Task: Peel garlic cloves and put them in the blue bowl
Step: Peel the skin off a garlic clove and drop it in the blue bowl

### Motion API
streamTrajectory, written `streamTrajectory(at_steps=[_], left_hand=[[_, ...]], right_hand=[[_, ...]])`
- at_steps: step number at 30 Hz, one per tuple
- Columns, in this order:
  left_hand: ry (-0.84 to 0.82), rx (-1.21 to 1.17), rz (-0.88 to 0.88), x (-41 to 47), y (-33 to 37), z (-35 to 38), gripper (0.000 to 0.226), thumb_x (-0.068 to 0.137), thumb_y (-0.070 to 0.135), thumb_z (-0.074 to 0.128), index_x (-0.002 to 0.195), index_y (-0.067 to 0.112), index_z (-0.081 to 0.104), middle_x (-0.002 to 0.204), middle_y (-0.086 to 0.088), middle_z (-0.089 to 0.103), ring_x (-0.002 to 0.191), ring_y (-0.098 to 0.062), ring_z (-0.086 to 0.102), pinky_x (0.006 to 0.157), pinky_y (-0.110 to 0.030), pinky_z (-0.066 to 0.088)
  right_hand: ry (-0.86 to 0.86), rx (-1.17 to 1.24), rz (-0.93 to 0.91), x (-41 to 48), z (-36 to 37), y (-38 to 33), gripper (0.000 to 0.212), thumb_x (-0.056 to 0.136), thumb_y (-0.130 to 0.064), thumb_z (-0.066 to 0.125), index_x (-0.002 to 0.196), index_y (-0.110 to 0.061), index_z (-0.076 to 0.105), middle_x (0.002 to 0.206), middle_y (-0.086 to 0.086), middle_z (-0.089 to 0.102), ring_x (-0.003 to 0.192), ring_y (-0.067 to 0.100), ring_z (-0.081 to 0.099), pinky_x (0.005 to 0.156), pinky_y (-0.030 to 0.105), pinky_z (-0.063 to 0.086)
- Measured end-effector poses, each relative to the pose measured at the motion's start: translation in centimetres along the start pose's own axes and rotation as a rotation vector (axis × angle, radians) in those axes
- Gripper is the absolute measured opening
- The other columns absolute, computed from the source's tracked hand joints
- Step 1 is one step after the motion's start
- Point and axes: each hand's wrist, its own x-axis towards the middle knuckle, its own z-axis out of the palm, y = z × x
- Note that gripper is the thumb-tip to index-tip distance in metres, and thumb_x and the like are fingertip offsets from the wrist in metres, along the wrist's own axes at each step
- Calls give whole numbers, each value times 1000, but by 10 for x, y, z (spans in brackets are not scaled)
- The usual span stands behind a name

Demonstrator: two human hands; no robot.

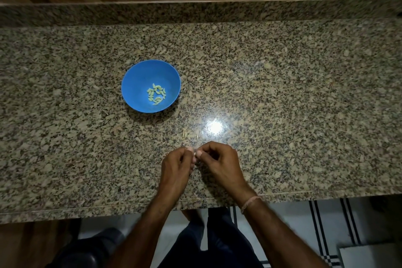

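Head view looks down on a speckled granite counter (282,93); the left hand (176,165) and right hand (219,163) meet fingertip to fingertip near its front edge, both pinching a small pale garlic clove (195,154) that is mostly hidden between them. The two-handed pinch probably lets one hand steady the clove while the other strips its skin. Just beyond the hands lie a few skin scraps (185,132) on the stone, likely dropped there to keep them out of the food. The blue bowl (130,76) stands farther back to the left, within reach but apart from the peeling; a cluster of peeled cloves (156,94) lies in its bottom.
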Motion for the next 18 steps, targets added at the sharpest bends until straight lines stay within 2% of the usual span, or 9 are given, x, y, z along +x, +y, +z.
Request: streamTrajectory(at_steps=[2,4,6,8,11,14,15,18], left_hand=[[-23,2,4,1,0,-2,44,109,35,48,75,12,63,62,3,60,57,-12,54,57,-35,44],[-74,-46,-22,2,0,-2,45,110,36,45,76,11,60,63,3,55,58,-13,50,57,-31,42],[-104,-116,-54,3,2,-1,45,111,37,43,76,13,58,63,3,52,58,-12,47,55,-26,39],[-103,-159,-51,4,3,2,44,111,34,43,77,12,59,62,5,54,58,-10,48,54,-22,40],[-71,-122,-9,3,-1,2,35,109,29,48,83,12,65,66,5,63,62,-8,57,57,-20,44],[-36,-90,19,1,-4,0,20,104,28,60,90,18,71,74,-1,69,69,-16,64,60,-29,50],[-22,-84,23,0,-3,0,15,102,28,64,92,21,72,76,-2,70,69,-17,64,61,-31,50],[18,-50,25,-2,-1,-1,7,98,26,69,94,24,75,77,2,72,68,-12,63,61,-28,51]], right_hand=[[-28,50,49,-1,1,0,11,96,-22,72,90,-15,77,85,1,77,84,19,74,84,43,61],[-53,181,128,-2,0,-1,14,98,-18,69,91,-8,76,88,8,77,85,22,73,83,36,61],[-71,354,226,-2,-1,-3,18,100,-13,66,92,1,73,86,14,73,80,21,67,76,31,56],[-75,483,306,-3,0,-4,21,99,-14,66,92,6,71,81,17,68,75,23,61,71,32,51],[-29,380,273,-3,-1,-1,22,99,-19,68,93,1,73,87,18,74,79,26,68,77,37,57],[18,229,198,-3,-4,2,15,98,-21,71,92,-9,76,88,10,76,87,29,72,82,38,59],[32,196,178,-2,-4,2,12,97,-20,72,91,-10,76,86,6,76,84,24,72,80,34,59],[62,118,134,-1,-4,2,6,94,-16,75,90,-12,77,82,0,75,77,11,70,75,26,58]])
